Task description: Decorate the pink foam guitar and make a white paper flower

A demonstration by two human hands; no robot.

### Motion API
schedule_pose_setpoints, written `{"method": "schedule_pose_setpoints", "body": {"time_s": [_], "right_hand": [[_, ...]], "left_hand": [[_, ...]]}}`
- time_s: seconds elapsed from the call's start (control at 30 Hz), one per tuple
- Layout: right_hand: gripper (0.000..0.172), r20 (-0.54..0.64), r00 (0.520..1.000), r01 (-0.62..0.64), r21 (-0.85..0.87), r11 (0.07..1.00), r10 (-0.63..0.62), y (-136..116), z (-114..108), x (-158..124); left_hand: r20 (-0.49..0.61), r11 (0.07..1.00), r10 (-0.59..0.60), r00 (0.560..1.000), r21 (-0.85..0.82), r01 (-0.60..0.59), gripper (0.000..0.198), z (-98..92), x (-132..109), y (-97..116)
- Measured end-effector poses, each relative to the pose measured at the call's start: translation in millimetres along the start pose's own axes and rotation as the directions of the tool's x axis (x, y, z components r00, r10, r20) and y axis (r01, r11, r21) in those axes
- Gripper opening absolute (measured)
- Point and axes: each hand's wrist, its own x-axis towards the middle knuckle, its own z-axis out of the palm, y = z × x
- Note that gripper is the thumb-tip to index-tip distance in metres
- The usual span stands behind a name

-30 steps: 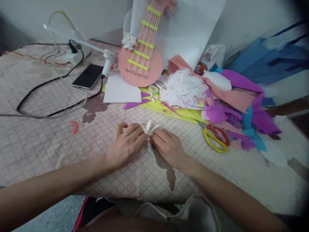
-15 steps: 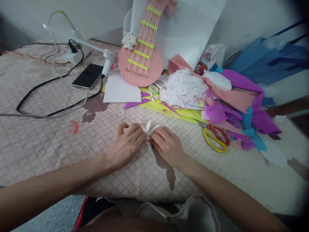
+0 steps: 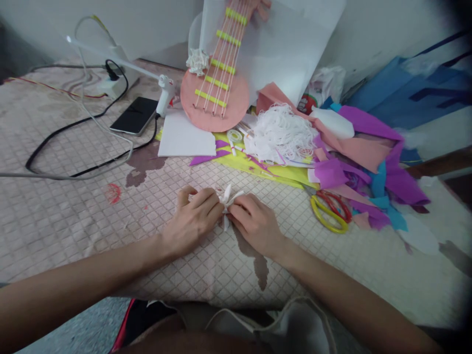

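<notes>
Between my fingertips is a small white flower-like piece [image 3: 227,192] with several narrow petals or strips sticking out. My left hand [image 3: 195,214] pinches it from the left, fingers curled. From the right, my right hand [image 3: 256,223] grips it with thumb and fingers closed. Its middle is mostly hidden by my fingers. Both hands rest low over the quilted tablecloth [image 3: 177,275]. Beyond them leans a pink paper guitar [image 3: 216,105] with yellow frets and white strings, a white ruffled flower [image 3: 198,61] at its left edge.
A glue gun [image 3: 164,96], a phone [image 3: 135,115] and loose cables lie at the left. White yarn [image 3: 283,132], a white card [image 3: 187,137] and purple, pink and blue scraps [image 3: 368,147] spread across the back and right. Scissors [image 3: 328,214] with yellow and red handles lie right of my hands.
The white piece's lower petal has shifted slightly left between my fingers. Both hands keep nearly the same place and grip.
</notes>
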Motion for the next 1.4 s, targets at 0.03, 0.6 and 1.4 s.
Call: {"method": "schedule_pose_setpoints", "body": {"time_s": [0.03,0.6,1.4], "right_hand": [[0.02,0.003,1.0,0.006,-0.008,1.0,-0.006,0.1,0.3,-0.3],[0.023,0.098,0.995,0.023,-0.025,0.999,-0.02,0.0,4.8,0.4],[0.02,0.063,0.989,-0.148,0.243,0.959,0.136,2.0,2.3,-0.3]], "left_hand": [[-0.001,1.0,0.003,1.0,0.002,-0.003,0.012,-0.1,0.1,0.2],[-0.01,0.985,0.132,0.991,0.11,-0.13,0.018,-3.8,-1.5,1.7],[-0.074,0.996,-0.08,0.994,-0.036,0.077,0.015,-4.2,0.5,0.4]]}}
